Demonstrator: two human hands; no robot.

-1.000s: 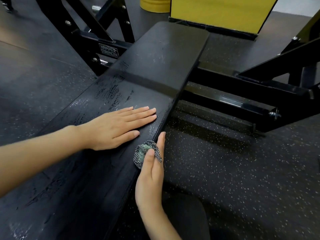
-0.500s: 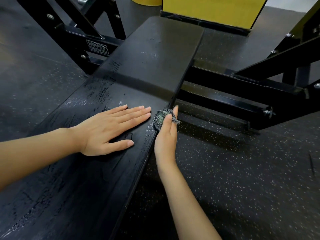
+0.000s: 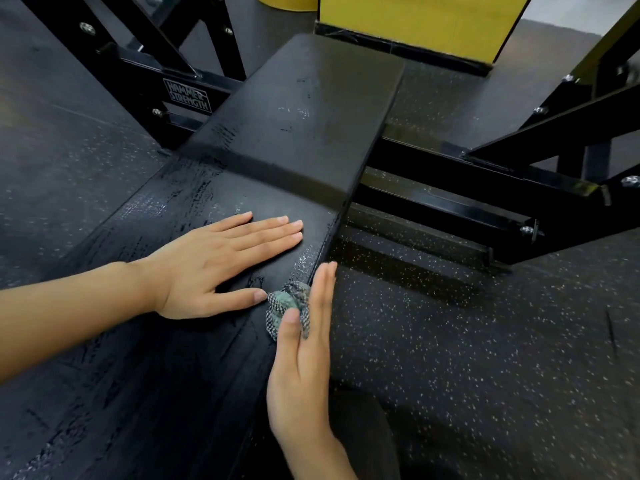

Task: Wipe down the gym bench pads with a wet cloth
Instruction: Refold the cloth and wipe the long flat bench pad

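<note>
The right hand pinches a grey-green woven cloth between thumb and straight fingers against the right edge of the cracked black bench pad. The left hand lies flat on top. This looks like edge-wiping; the next move calls for sliding along the edge.

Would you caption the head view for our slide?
Left hand flat on bench pad; right hand holds cloth against its edge.

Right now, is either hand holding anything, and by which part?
Right hand pinches the wadded cloth by its middle, between thumb and fingers, against the side edge of the bench pad. Left hand holds nothing, flat on the pad.
</note>
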